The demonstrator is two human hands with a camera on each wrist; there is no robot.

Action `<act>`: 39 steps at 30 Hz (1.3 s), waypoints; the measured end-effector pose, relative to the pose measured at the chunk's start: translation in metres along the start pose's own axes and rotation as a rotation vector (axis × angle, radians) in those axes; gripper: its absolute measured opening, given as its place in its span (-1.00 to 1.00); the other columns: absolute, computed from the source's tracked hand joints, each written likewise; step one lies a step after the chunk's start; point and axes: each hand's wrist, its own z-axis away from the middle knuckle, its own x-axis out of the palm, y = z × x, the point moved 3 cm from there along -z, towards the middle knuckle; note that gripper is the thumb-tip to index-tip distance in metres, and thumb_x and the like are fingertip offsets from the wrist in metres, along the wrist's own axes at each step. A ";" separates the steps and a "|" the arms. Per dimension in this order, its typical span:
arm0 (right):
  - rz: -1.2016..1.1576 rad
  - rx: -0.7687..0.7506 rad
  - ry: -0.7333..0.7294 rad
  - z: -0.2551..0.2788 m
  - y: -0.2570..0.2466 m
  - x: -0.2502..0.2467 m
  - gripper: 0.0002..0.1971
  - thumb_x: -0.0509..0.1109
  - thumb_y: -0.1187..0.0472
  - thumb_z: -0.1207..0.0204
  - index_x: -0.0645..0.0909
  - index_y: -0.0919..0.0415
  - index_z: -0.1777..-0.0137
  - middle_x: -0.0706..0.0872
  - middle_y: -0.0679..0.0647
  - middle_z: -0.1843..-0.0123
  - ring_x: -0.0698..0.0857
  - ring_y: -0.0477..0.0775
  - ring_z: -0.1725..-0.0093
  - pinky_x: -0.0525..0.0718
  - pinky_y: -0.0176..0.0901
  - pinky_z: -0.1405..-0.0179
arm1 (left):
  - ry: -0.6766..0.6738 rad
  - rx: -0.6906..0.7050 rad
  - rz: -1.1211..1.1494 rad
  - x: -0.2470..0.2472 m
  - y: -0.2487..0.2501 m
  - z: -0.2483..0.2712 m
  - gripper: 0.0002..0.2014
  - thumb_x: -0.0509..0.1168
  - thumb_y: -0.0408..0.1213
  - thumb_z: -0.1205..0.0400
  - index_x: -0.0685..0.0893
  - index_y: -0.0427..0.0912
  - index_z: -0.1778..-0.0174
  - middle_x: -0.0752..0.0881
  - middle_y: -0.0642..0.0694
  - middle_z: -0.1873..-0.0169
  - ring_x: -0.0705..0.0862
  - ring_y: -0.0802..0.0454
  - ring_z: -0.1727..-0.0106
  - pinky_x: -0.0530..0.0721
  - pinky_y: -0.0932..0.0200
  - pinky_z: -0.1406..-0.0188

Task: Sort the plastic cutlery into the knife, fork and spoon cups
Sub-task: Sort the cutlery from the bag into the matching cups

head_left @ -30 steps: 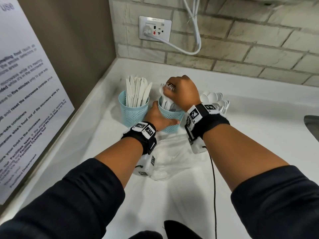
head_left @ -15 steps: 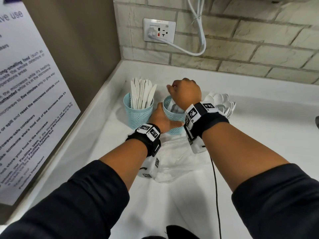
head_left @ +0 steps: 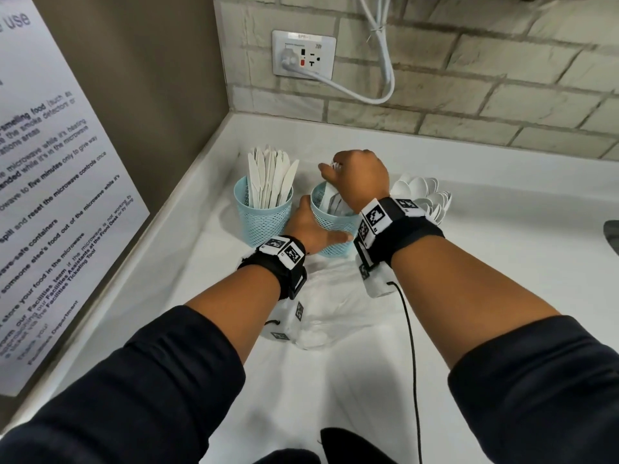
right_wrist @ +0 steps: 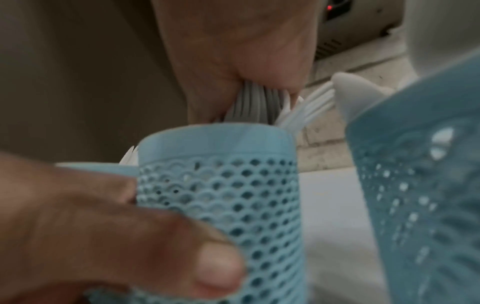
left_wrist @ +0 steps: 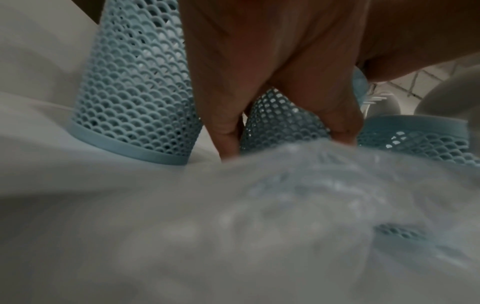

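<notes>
Three blue mesh cups stand in the counter corner. The knife cup (head_left: 264, 216) (left_wrist: 135, 98) on the left holds several white knives. My left hand (head_left: 311, 229) grips the middle fork cup (head_left: 335, 226) (right_wrist: 221, 195) low on its side, thumb (right_wrist: 166, 251) across the mesh. From above, my right hand (head_left: 360, 177) holds a bundle of white forks (right_wrist: 257, 105) (head_left: 335, 204) whose handles stand inside this cup. The spoon cup (right_wrist: 428, 185) is on the right, with its white spoons (head_left: 422, 192) showing behind my right wrist.
A crumpled clear plastic bag (head_left: 325, 313) (left_wrist: 233, 226) lies on the white counter just in front of the cups. A panel with a printed notice (head_left: 50, 195) closes the left side. The brick wall behind carries a socket (head_left: 303, 55) and a white cable. A dark edge (head_left: 612, 236) shows far right.
My right hand has lowered the fork bundle slightly deeper into the middle cup. My left hand has kept its hold on that cup.
</notes>
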 end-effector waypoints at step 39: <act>-0.047 0.252 -0.303 0.038 0.082 -0.051 -0.47 0.00 -0.20 -0.65 0.44 0.10 -0.44 0.58 0.20 -0.40 0.52 0.25 -0.38 0.42 0.01 -0.27 | -0.258 0.104 -0.384 0.073 0.079 0.038 -0.28 0.39 0.08 -0.51 0.36 -0.38 -0.40 0.62 -0.20 -0.21 0.62 -0.10 -0.19 0.60 0.07 -0.15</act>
